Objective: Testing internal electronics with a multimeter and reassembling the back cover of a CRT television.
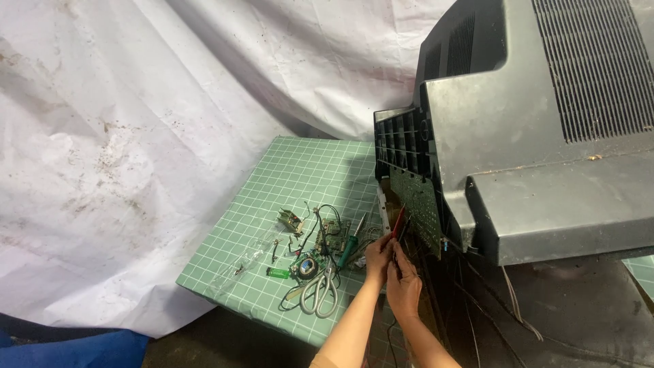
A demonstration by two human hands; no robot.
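My left hand (378,255) pinches a red test probe (399,219) whose tip rests on the green circuit board (415,204) under the rear of a large dark television casing (531,129). Just to its right, my right hand (403,283) grips a black probe (407,227), also aimed at the board. The two hands touch each other near the board's lower edge.
A green squared cutting mat (293,177) holds scissors (320,293), a green-handled soldering iron (349,247), a small circuit board (332,235), a green lighter (277,272), small parts and loose wires. White stained sheeting (136,136) hangs behind. Cables trail over the dark surface (558,307) at right.
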